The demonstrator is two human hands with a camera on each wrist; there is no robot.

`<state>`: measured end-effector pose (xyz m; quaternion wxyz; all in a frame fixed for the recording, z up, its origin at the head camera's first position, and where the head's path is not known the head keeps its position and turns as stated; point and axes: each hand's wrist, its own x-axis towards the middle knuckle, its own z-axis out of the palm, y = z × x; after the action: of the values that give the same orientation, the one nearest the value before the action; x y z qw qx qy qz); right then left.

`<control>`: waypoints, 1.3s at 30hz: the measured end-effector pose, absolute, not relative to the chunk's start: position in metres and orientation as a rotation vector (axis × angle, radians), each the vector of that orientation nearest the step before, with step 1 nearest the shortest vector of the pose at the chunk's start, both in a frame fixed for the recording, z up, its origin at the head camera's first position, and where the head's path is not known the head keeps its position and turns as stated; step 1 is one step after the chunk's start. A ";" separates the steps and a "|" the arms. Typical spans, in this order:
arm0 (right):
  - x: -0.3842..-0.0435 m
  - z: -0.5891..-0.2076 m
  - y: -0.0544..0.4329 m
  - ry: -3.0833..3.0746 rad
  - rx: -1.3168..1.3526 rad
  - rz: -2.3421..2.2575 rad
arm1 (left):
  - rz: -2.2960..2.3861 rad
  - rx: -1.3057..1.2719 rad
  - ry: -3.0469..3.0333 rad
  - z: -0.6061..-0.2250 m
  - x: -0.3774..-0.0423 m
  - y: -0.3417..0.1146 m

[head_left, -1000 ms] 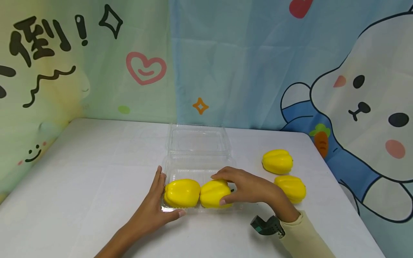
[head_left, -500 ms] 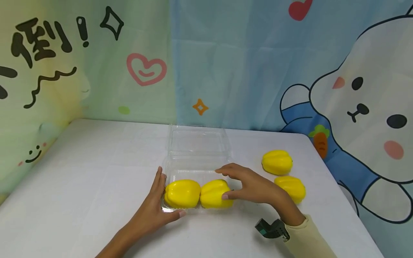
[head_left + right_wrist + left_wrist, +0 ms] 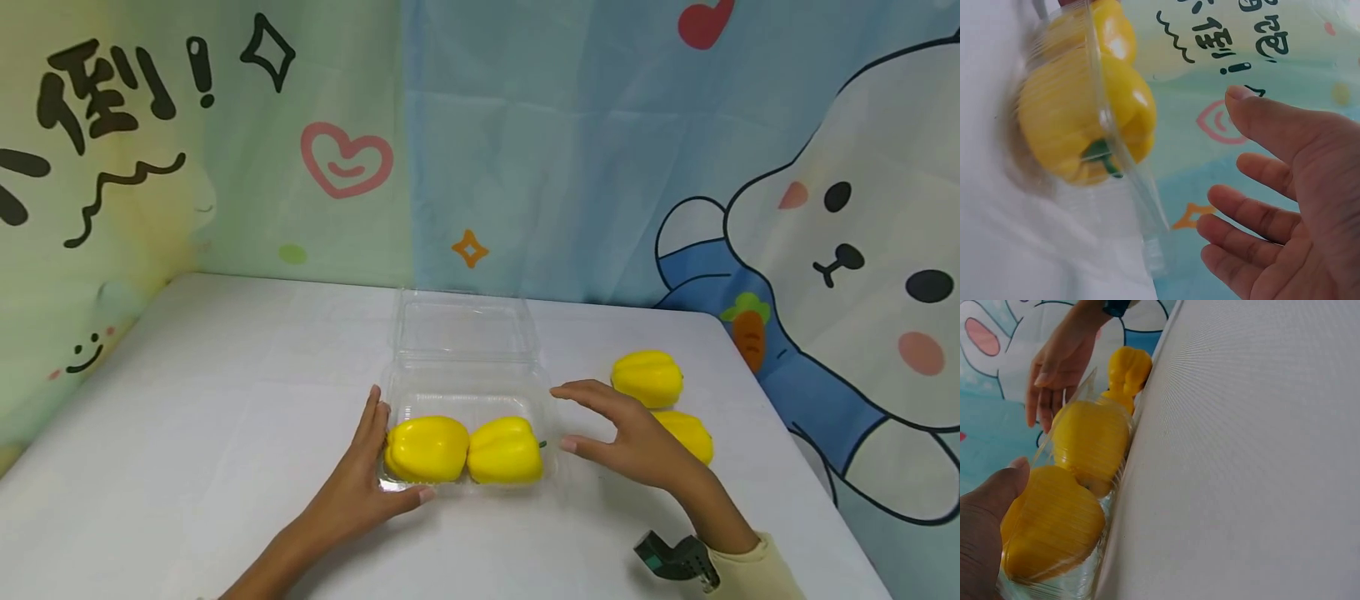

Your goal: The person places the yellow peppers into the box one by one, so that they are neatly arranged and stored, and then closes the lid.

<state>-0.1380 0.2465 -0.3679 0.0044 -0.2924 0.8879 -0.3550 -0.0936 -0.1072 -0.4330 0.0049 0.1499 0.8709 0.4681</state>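
A glossy, lobed yellow bell pepper [image 3: 426,450] and a green-stemmed yellow bell pepper [image 3: 504,452] are set side by side in the front of a clear, rectangular plastic container [image 3: 480,406], its lid [image 3: 465,325] laid back. The container's left front corner is touched by the left hand [image 3: 360,479], its fingers straight and thumb spread. The right hand [image 3: 633,433] is held just beyond the right side, thumb and fingers well parted, nothing grasped. Behind it, two more yellow peppers [image 3: 647,377] are seen on the white-covered desk [image 3: 225,400].
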 end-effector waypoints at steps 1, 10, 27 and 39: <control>-0.137 -0.368 0.249 2.789 -0.914 -1.109 | 1.467 0.467 2.726 -0.433 -0.094 -0.107; -0.129 -0.367 0.269 2.793 -0.853 -1.204 | 1.442 0.449 2.729 -0.432 -0.094 -0.106; -0.119 -0.372 0.315 3.006 -0.689 -1.145 | 1.490 0.459 2.692 -0.432 -0.094 -0.106; -0.113 -0.374 0.336 3.086 -0.588 -1.111 | 1.457 0.450 2.714 -0.431 -0.093 -0.105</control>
<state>-0.1130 0.3358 -0.3736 -0.0954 -0.1757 0.9219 -0.3319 -0.0930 -0.1054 -0.4308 0.0143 0.1447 0.8717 0.4680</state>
